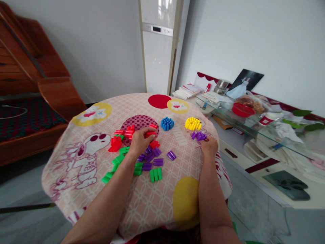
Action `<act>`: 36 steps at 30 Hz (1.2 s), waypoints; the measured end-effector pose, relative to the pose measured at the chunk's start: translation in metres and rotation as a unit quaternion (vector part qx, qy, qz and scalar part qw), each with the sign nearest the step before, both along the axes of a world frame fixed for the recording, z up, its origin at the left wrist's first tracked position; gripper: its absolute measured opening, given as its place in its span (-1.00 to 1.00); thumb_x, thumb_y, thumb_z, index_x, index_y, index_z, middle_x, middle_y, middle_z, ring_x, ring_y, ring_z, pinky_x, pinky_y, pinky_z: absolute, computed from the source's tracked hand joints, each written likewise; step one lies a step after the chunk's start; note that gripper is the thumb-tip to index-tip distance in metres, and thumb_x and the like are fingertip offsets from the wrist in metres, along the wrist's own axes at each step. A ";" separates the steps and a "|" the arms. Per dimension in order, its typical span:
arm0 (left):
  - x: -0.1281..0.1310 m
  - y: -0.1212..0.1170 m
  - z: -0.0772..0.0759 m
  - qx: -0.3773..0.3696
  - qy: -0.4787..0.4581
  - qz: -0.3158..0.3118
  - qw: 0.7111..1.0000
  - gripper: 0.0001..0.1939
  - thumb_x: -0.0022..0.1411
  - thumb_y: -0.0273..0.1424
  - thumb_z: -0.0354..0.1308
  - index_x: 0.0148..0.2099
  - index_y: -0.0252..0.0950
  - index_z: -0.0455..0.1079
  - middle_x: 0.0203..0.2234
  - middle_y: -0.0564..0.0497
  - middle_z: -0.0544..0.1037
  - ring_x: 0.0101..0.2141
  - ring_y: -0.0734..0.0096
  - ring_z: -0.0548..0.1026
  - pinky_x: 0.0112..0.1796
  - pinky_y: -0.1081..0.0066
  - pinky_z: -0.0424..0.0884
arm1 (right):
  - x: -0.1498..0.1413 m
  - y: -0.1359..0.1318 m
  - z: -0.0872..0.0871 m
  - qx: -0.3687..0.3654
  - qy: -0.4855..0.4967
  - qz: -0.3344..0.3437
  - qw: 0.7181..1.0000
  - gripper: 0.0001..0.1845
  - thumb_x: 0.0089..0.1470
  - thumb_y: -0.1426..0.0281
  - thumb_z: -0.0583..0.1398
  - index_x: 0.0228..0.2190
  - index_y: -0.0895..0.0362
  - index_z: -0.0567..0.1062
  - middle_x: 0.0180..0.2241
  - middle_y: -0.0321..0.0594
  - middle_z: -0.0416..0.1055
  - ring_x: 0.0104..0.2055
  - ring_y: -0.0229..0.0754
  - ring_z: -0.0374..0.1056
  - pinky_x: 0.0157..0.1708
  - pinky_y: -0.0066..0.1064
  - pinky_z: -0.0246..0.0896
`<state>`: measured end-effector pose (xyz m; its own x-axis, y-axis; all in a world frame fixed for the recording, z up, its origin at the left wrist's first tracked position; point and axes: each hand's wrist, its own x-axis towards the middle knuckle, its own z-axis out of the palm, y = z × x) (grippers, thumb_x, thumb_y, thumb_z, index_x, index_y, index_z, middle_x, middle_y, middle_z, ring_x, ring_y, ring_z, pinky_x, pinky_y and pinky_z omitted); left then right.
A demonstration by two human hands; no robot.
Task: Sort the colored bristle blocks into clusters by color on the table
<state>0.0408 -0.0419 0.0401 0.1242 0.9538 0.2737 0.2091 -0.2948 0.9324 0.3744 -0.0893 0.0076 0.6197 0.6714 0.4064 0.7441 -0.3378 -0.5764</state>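
Note:
My left hand (141, 140) is over the loose pieces, thumb and fingers closing on a red ribbed plastic piece (150, 134). More red pieces (115, 144) lie left of it. Purple pieces (149, 156) are spread just below its fingers, and one purple piece (171, 155) lies apart to the right. Green pieces (155, 175) are nearer to me, some partly behind my left forearm. At the table's right side, my right hand (210, 146) pinches the edge of a small purple cluster (199, 136); its fingertips are partly hidden. Beyond it stand a yellow cluster (193, 123) and a blue cluster (167, 123).
A patterned cloth (162, 203) covers the round table. To the right is a glass-topped cabinet (279, 135) with a red bowl (243, 110), a paper cup (267, 118), papers and a photo. A wooden sofa (56, 95) stands left, a tall white appliance (158, 61) behind.

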 end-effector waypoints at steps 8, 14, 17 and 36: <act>-0.022 0.009 0.002 0.014 0.063 0.112 0.992 -0.63 0.08 -0.40 0.15 -0.04 -0.29 0.55 -0.21 -0.07 0.67 -0.22 0.23 0.61 -0.14 0.29 0.54 | -0.003 -0.003 0.004 0.032 0.021 -0.058 0.998 -0.52 -0.14 0.42 0.13 -0.15 0.21 0.61 -0.36 -0.07 0.55 -0.26 0.00 0.44 -0.19 -0.27 0.27; -0.032 0.010 0.002 -0.082 -0.079 0.062 0.992 -0.54 -0.04 -0.27 0.36 -0.08 -0.36 0.49 -0.24 -0.15 0.68 -0.28 0.19 0.64 -0.22 0.21 0.59 | -0.026 -0.006 0.014 0.178 0.002 -0.054 0.983 -0.59 0.01 0.40 0.03 -0.18 0.21 0.57 -0.29 -0.01 0.57 -0.32 -0.06 0.44 -0.23 -0.29 0.32; -0.027 0.005 0.005 -0.097 -0.106 0.002 0.990 -0.50 -0.07 -0.18 0.42 -0.12 -0.38 0.51 -0.26 -0.17 0.68 -0.28 0.18 0.64 -0.22 0.22 0.60 | -0.056 -0.004 0.015 0.197 0.004 0.085 0.977 -0.64 0.08 0.34 0.03 -0.26 0.17 0.57 -0.33 -0.05 0.58 -0.34 -0.10 0.45 -0.25 -0.32 0.34; -0.032 0.008 0.004 0.040 0.166 0.142 0.975 -0.66 0.12 -0.42 0.21 -0.03 -0.32 0.54 -0.14 -0.14 0.66 -0.14 0.16 0.62 -0.03 0.23 0.51 | -0.103 -0.015 0.022 -0.182 0.086 0.513 0.835 -0.88 -0.03 0.31 0.34 -0.44 0.11 0.61 -0.57 -0.36 0.49 -0.52 -0.30 0.34 -0.49 -0.51 0.09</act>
<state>0.0088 -0.0340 0.0444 -0.0473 0.9400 0.3379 0.5793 -0.2498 0.7759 0.2712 -0.1043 0.0299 -0.3285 0.9442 0.0246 0.6661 0.2501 -0.7027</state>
